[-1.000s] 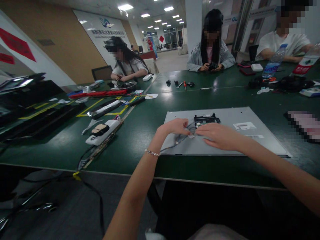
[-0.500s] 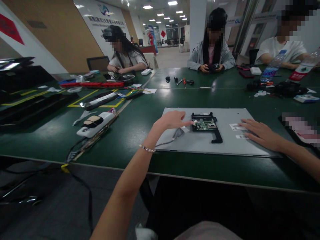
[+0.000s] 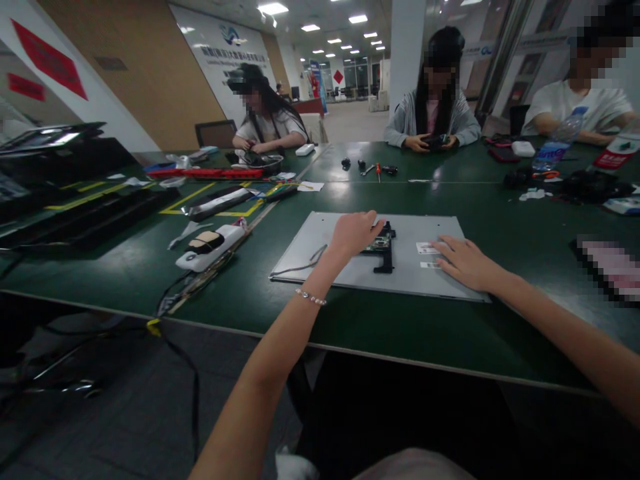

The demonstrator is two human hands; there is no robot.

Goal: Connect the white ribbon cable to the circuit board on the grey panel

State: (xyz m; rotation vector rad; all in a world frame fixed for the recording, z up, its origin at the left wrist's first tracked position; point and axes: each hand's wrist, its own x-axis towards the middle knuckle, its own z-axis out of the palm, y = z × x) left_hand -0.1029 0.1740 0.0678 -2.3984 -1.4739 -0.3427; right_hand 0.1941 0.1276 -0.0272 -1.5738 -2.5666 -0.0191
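A thin grey flat panel [image 3: 415, 280] lies on the green table. On it sits a black plastic bracket [image 3: 384, 261] around a green circuit board [image 3: 377, 243], partly hidden by my hand. My left hand [image 3: 353, 235], wearing a beaded bracelet, reaches over the panel with its fingers bent down on the bracket's left and upper part; its fingertips are mostly hidden. My right hand [image 3: 465, 262] rests flat on the panel's right side, fingers spread beside two white labels [image 3: 426, 248]. A thin grey cable [image 3: 305, 267] runs along the panel's left part.
Left of the panel lie a white power strip [image 3: 215, 247] and a cable dropping over the table edge. A phone [image 3: 607, 267] with a blurred screen lies far right. Small tools [image 3: 379, 171] lie farther back. Three people sit across the table, near plastic bottles [image 3: 563, 137].
The panel, with the bracket on it, has slid left and turned slightly. My left hand now covers more of the circuit board. My right hand has moved left with the panel; the view has shifted slightly.
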